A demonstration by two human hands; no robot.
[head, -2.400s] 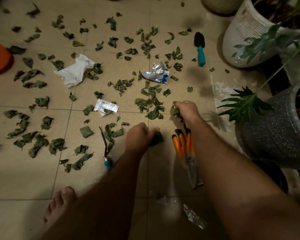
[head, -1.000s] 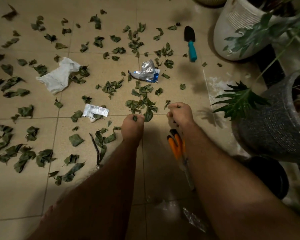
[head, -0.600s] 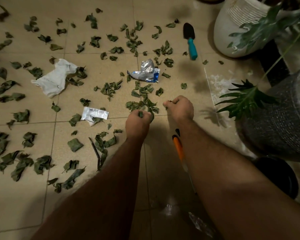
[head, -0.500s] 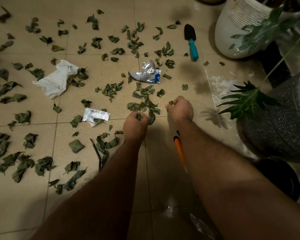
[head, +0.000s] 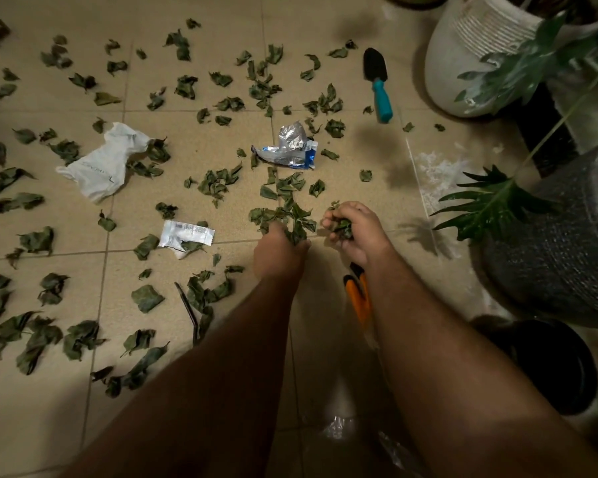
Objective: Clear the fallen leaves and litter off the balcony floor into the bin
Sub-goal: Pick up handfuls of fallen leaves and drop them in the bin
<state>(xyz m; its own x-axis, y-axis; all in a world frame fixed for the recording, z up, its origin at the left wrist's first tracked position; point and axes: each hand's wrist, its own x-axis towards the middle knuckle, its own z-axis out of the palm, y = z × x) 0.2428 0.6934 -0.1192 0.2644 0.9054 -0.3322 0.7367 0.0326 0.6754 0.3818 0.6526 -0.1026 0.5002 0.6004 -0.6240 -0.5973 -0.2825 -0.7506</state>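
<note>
Across the beige tiled balcony floor (head: pixel 194 139), dozens of curled dark-green fallen leaves (head: pixel 218 181), too many to count, and three wrappers are scattered: a crumpled white paper bag (head: pixel 101 163), a silver-blue foil packet (head: pixel 290 150) and a small white sachet (head: pixel 187 234). Leaves are clenched in the right hand (head: pixel 354 232) and gripped from the nearest clump by the left hand (head: pixel 278 250). The leaves are judged light, limp and crushable, best scooped in bunches; no bin can be identified for certain.

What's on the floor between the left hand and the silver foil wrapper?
Head view: only scattered leaves lie between the left hand and the foil wrapper.
</note>
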